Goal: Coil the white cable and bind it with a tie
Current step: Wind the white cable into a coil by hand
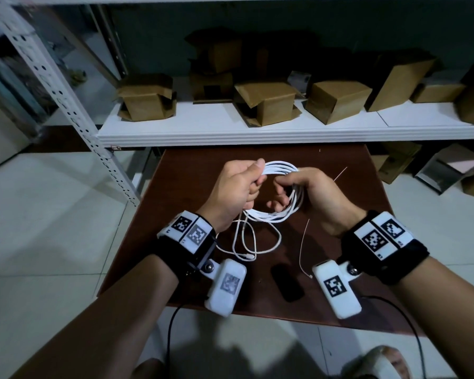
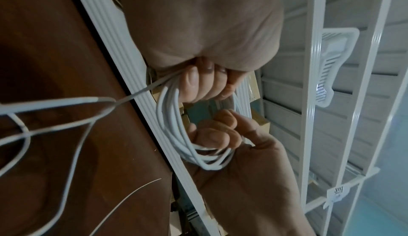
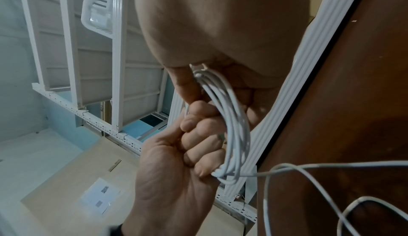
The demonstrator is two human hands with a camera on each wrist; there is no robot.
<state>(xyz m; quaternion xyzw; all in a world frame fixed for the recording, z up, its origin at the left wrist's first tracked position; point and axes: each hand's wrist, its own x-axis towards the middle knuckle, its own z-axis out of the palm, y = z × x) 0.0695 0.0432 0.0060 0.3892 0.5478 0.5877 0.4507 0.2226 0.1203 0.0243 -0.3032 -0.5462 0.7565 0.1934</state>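
While both hands clamp the thin white cable coil above the dark brown wooden surface, left hand and right hand fingers curl round its loops. Tail uncoiled; thin white tie lies unused.

Bare table right of hands, shelf edge blocking beyond

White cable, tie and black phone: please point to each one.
white cable (image 1: 281, 170), head view, top of the coil.
tie (image 1: 301, 248), head view, middle of the strip.
black phone (image 1: 286, 283), head view, its middle.
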